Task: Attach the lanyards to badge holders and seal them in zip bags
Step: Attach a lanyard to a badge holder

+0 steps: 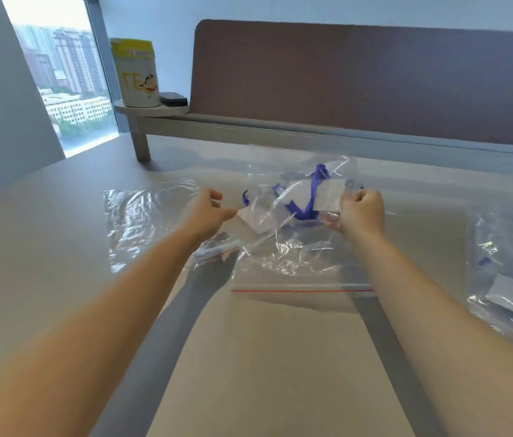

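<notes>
A: status, near to far?

B: lowest in frame is the zip bag [299, 266], flat on the table [264, 357], red seal line along its near edge. can't tell if the seal is shut

A: hands?

B: just above it. right hand [363, 212] fisted on the right edge of a clear packet, pinching it. left hand [207, 212] half curled, thumb and fingertips at the packet's left edge; can't tell if it really grips or only touches

A: contents?

B: blue lanyard [307, 200] and a white badge holder [330, 194] between the hands, centre frame, lifted off the table. whether the clip is attached, can't tell

A: rest?

B: empty bag [144, 216] flat at centre left. filled bag [510, 285] with blue inside at right edge. far upper left, tin [137, 77] on a shelf by the window

A: risks?

B: my read: film is slick and floppy, only the right side is surely held, so the packet could sag and spill the lanyard. strap could also land across the red zip line and block the seal. loose bags nearby could slide if an arm brushes them
</notes>
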